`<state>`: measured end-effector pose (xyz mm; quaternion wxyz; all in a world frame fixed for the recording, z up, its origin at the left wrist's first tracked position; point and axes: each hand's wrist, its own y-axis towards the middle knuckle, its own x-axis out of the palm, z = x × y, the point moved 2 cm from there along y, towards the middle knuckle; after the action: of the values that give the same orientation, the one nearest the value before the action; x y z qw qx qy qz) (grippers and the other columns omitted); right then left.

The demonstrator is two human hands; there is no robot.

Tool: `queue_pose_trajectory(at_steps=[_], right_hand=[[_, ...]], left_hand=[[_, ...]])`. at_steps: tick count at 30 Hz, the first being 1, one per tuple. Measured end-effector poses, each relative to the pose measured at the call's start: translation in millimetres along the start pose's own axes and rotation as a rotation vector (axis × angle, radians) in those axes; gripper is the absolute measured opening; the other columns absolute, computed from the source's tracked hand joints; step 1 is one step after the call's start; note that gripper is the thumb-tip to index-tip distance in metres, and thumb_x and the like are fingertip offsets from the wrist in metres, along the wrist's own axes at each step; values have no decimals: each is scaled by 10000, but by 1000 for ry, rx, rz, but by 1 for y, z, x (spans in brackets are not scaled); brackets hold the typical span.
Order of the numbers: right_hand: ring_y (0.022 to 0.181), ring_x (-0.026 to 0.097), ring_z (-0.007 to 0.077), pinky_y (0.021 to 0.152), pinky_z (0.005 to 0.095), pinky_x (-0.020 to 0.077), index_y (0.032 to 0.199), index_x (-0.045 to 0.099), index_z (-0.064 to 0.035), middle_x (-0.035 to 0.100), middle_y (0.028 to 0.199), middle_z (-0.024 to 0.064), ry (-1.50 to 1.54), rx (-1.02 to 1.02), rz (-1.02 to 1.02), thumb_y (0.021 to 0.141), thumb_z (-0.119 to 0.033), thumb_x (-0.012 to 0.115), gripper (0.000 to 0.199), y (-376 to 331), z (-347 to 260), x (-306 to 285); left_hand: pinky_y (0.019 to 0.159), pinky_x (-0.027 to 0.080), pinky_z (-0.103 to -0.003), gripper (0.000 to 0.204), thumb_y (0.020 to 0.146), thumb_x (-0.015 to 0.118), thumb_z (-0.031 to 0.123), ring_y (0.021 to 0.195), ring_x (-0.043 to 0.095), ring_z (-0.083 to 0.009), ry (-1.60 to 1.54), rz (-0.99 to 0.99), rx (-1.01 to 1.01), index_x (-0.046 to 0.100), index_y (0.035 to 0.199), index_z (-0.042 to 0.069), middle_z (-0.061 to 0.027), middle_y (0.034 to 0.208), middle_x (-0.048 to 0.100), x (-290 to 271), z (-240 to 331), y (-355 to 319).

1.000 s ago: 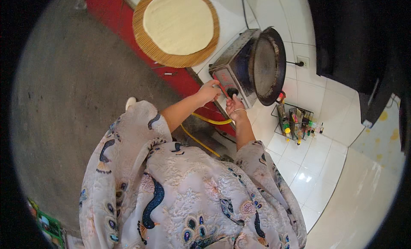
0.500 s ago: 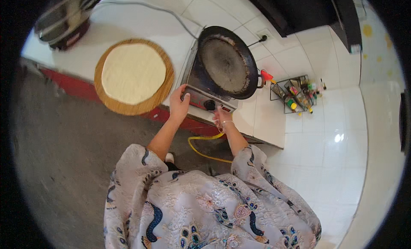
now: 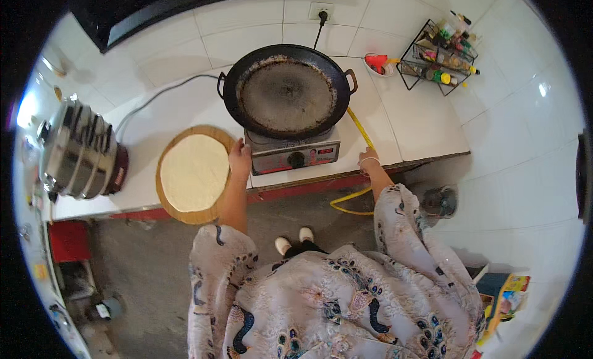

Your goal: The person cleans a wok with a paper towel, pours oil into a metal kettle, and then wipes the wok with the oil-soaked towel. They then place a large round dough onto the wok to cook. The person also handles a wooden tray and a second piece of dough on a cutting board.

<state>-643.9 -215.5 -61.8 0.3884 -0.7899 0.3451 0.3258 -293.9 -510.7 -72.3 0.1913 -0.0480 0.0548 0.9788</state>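
Note:
A black wok [image 3: 287, 96] with two loop handles sits on a silver tabletop stove [image 3: 312, 149] that has a black knob and a small display. Left of it, a round flat sheet of dough [image 3: 194, 172] lies on a round wooden board [image 3: 165, 206], which juts over the counter's front edge. My left hand [image 3: 240, 159] is between board and stove, against the stove's left side, thumb and fingers slightly apart. To the right of the stove, my right hand [image 3: 369, 162] closes around a yellow hose [image 3: 361, 129] at the counter edge; below, the hose hangs in a loop.
A layered electric steamer [image 3: 83, 152] stands at the counter's left end. Behind right are a small bowl [image 3: 378, 67] with a red item and a wire rack [image 3: 426, 66] of bottles. A cord runs to a wall socket [image 3: 321, 13]. A bin [image 3: 440, 201] stands below right.
The view has swung round and shows more of the left side. My left hand has shifted off the stove's front corner. My right hand has moved from the stove's front rightward to the hose.

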Motion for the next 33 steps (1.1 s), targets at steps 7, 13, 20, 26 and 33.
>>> queue_pose_trajectory(at_steps=[7, 13, 20, 26, 33], right_hand=[[476, 552, 226, 516, 355, 474, 909, 611, 10, 565, 604, 140, 574, -122, 51, 883, -384, 467, 421, -87, -91, 3], [416, 541, 174, 448, 316, 448, 1098, 551, 43, 630, 744, 148, 529, -38, 65, 873, -461, 440, 563, -79, -72, 0], [463, 572, 173, 451, 302, 452, 1234, 441, 16, 628, 818, 150, 506, -27, -156, 891, -494, 363, 619, -95, -84, -5], [549, 615, 177, 519, 318, 486, 1314, 366, -52, 635, 899, 154, 443, -46, -258, 926, -470, 268, 579, -92, -82, 12], [597, 604, 195, 524, 324, 497, 1383, 211, -103, 547, 1125, 139, 446, -125, -213, 924, -460, 222, 582, -100, -116, 35]], left_hand=[[862, 405, -282, 409, 859, 487, 102, 1010, 528, -202, -95, -78, -13, 434, 1230, -62, -160, 1129, 553, -13, 61, -33], [871, 395, -259, 400, 841, 503, 96, 1027, 531, -181, -68, -94, -40, 459, 1211, -48, -145, 1112, 570, -2, 48, -43], [935, 364, -286, 412, 871, 445, 74, 1120, 473, -204, -166, -35, -188, 406, 1263, -49, -153, 1253, 473, -8, 64, -42], [941, 339, -279, 417, 877, 447, 88, 1110, 468, -211, -180, 47, -191, 396, 1268, -49, -152, 1243, 477, -23, 31, -23], [943, 322, -296, 458, 884, 410, 129, 1122, 449, -275, 32, 57, -26, 339, 1303, -45, -204, 1265, 442, -26, -10, 22]])
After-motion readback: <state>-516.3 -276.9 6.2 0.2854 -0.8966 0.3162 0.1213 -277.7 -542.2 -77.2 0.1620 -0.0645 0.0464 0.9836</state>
